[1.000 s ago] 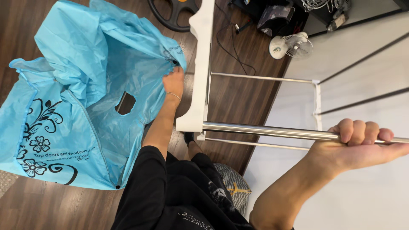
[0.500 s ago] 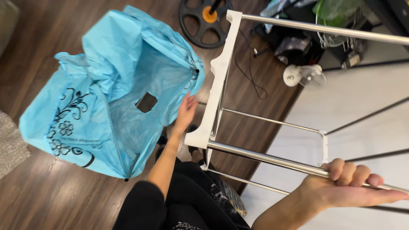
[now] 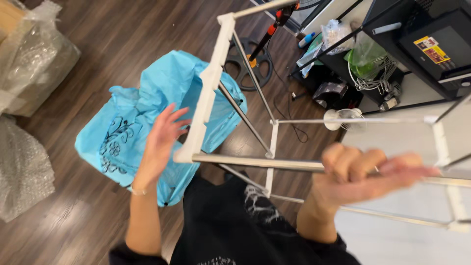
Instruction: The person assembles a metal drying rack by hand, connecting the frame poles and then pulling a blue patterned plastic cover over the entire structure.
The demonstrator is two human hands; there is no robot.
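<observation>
I hold up a white and metal rack frame (image 3: 211, 83). My right hand (image 3: 363, 172) is wrapped around its horizontal silver rod (image 3: 255, 162). My left hand (image 3: 162, 140) is raised with fingers spread, just left of the frame's white side bar, not gripping it. A large light-blue plastic bag (image 3: 142, 122) with a dark floral print lies on the wooden floor below my left hand.
Bubble-wrapped bundles (image 3: 34, 64) sit at the left. A black weight plate (image 3: 252, 61), a small white fan (image 3: 343, 118), cables and a dark shelf unit (image 3: 417, 44) stand at the upper right. A white surface (image 3: 402, 240) lies lower right.
The rack has swung up and closer to the camera. My left hand came off the white bar's lower end and now hovers open beside it. The right hand keeps its grip.
</observation>
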